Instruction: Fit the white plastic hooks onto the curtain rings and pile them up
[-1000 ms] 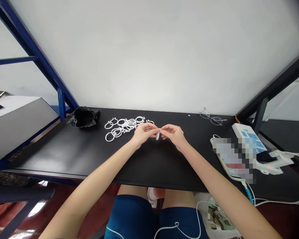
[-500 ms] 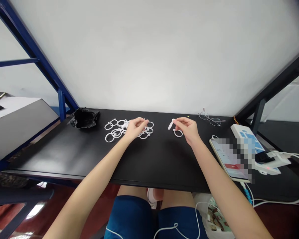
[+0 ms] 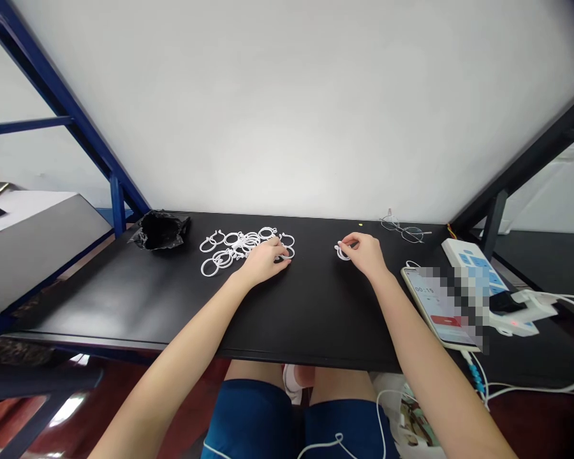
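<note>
A heap of white plastic rings (image 3: 236,246) lies on the black table (image 3: 296,306), towards the back and left of the middle. My left hand (image 3: 264,260) rests on the right end of that heap, fingers curled over one ring. My right hand (image 3: 363,252) is further right, low on the table, with its fingertips pinched on a white ring (image 3: 342,251) that touches or nearly touches the tabletop.
A crumpled black bag (image 3: 161,229) lies at the back left. Spectacles (image 3: 404,229) sit at the back right. A phone (image 3: 440,306) and a white power strip (image 3: 483,274) with cables lie at the right. A blue frame (image 3: 117,197) stands left.
My hands were together at the middle holding one ring. They have parted: the left went to the heap, the right carried the ring rightward and lowered it to the table.
</note>
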Available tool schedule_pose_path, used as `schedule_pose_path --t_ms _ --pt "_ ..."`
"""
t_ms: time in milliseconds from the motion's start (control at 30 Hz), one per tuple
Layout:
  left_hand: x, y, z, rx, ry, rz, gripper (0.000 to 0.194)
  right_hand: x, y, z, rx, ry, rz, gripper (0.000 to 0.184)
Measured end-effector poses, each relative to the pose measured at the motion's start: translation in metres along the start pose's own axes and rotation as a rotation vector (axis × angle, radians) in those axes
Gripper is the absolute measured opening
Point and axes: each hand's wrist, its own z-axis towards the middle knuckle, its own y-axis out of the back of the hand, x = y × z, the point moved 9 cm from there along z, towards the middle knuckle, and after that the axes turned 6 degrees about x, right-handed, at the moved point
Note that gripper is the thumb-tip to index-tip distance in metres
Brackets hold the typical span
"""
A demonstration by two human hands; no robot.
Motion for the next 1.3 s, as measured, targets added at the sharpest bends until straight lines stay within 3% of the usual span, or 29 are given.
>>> schedule_pose_path --t_ms 167,600,733,867,1000,1167,1300 --pt "-0.005 0.000 -0.001 0.004 -0.035 0.028 0.014 0.001 -0.010 -0.001 0.058 0.008 0.019 0.013" --pt "-0.002 -0.003 0.001 -0.002 -0.043 0.034 0.016 0.014 0.001 -0.004 -0.036 0.045 0.180 0.022" --pt "-0.008 0.005 0.000 -0.064 -0.072 -0.005 0.015 0.021 0.002 -0.006 -0.075 0.105 0.201 0.022" --pt "-0.017 0.024 -0.004 -0.218 -0.129 -0.204 0.012 0.033 -0.004 -0.010 -0.079 0.174 0.247 0.022" --pt "-0.025 0.029 -0.007 -0.311 -0.174 -0.315 0.012 0.044 -0.030 -0.016 0.095 0.116 0.504 0.031" --pt "-0.046 0.013 -0.008 -0.215 -0.305 -0.346 0.012 0.065 -0.065 -0.030 0.427 -0.029 0.895 0.039" --pt "-0.049 0.009 -0.007 -0.166 -0.270 -0.395 0.007 0.072 -0.066 -0.034 0.473 -0.065 1.038 0.037"
